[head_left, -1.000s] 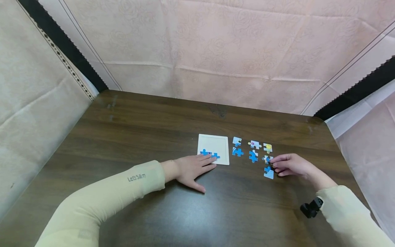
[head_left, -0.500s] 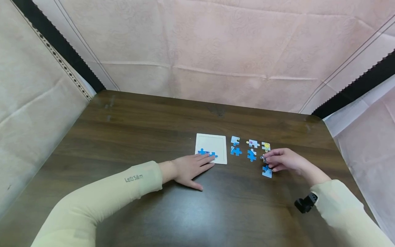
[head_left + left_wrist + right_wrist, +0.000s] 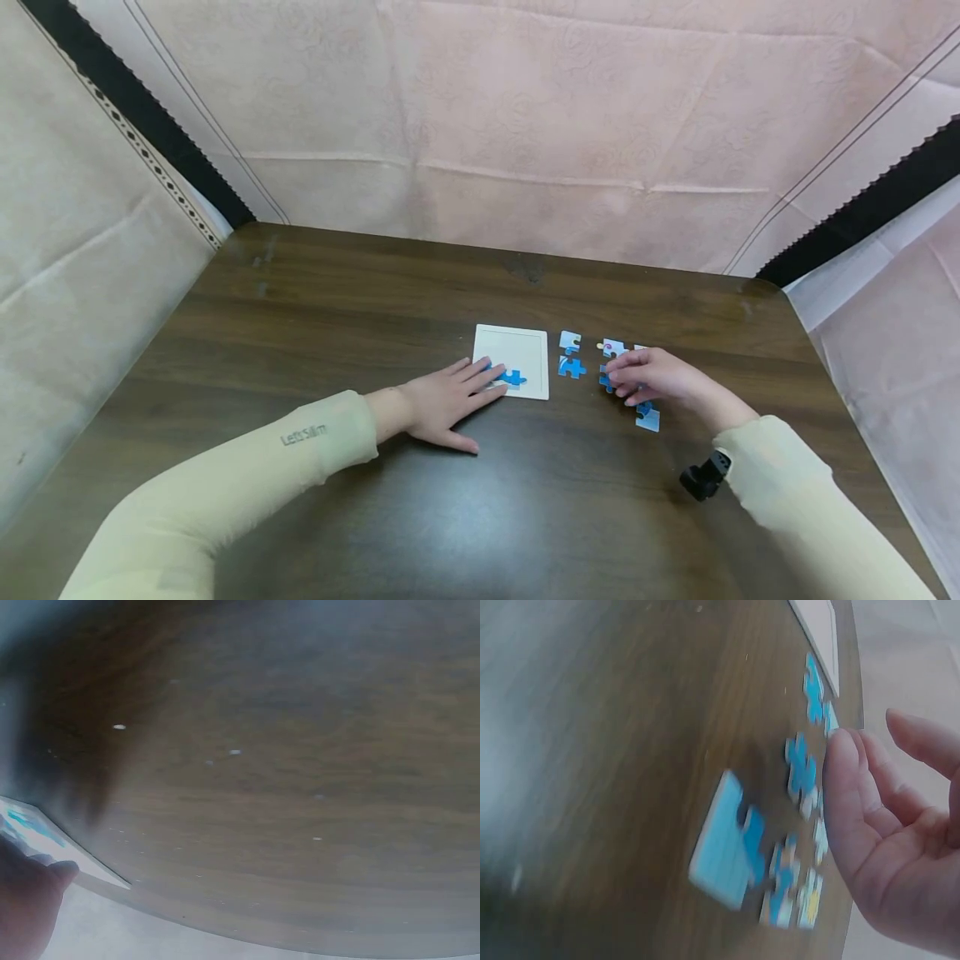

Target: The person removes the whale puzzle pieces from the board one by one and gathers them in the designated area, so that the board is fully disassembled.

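My left hand [image 3: 442, 404] lies spread at the lower left of a square white puzzle tray [image 3: 513, 346], its straight fingertips over the tray's edge. Blue jigsaw pieces [image 3: 513, 378] lie along the tray's near side, partly covered by those fingers. To the right, my right hand [image 3: 660, 375] hovers above loose jigsaw pieces, fingers loosely bent. The right wrist view shows nothing between its fingers and thumb. Beneath it are a light-blue corner piece [image 3: 721, 844], a yellow-patterned piece [image 3: 808, 900] and a blue piece [image 3: 800, 765]. In the left wrist view the left hand [image 3: 30, 900] touches the tray.
Between the tray and the right hand lie a pale piece [image 3: 570, 341], a blue piece [image 3: 572, 367] and a piece with a purple mark [image 3: 613, 347]. The brown wooden table [image 3: 360, 300] ends at a pale patterned cloth [image 3: 525, 125] behind.
My right hand has moved left and slightly away from me, off the pieces at the far right and over the middle ones. My left hand has slid a little left along the tray.
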Available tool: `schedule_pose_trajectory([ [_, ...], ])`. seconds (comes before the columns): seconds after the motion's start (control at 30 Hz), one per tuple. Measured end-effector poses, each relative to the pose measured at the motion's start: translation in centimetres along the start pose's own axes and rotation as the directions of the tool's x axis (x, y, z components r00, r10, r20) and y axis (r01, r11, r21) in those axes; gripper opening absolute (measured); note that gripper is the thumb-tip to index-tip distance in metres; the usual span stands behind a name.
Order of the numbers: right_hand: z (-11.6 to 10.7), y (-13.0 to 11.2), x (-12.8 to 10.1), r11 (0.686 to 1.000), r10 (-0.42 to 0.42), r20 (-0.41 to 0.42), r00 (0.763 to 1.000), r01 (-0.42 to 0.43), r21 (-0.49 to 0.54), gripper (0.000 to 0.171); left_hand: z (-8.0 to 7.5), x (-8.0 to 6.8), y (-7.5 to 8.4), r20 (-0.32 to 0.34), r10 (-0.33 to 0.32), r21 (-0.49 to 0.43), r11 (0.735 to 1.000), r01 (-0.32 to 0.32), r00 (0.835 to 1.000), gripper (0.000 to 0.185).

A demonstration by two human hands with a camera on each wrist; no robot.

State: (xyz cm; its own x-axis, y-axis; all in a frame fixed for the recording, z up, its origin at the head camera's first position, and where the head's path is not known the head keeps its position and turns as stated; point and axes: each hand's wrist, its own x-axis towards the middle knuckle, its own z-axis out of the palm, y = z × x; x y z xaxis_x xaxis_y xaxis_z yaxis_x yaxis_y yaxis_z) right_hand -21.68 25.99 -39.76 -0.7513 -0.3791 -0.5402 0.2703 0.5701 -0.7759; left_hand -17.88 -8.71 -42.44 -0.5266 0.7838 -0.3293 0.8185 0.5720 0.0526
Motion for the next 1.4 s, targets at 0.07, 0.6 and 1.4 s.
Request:
schedule_pose_trajectory([
  [0.07,0.5,-0.4,0.6,1.0,-0.01,0.008,1.0,0.01,-0.005,0.046,0.2,-0.2,-0.2,0.001,0.0,-0.005,1.0,0.0,1.0,0.086],
  [0.6,5.9,-4.9,4.4,0.999,-0.031,0.012,0.999,0.03,0.035,0.041,0.5,-1.1,-0.6,0.037,0.009,-0.028,1.0,-0.008,0.999,0.087],
  [1.4,8.5,-6.2,6.2,1.0,-0.015,-0.02,1.0,0.015,0.006,0.037,0.2,-1.0,-0.3,0.041,-0.011,-0.058,0.998,0.013,0.999,0.088],
])
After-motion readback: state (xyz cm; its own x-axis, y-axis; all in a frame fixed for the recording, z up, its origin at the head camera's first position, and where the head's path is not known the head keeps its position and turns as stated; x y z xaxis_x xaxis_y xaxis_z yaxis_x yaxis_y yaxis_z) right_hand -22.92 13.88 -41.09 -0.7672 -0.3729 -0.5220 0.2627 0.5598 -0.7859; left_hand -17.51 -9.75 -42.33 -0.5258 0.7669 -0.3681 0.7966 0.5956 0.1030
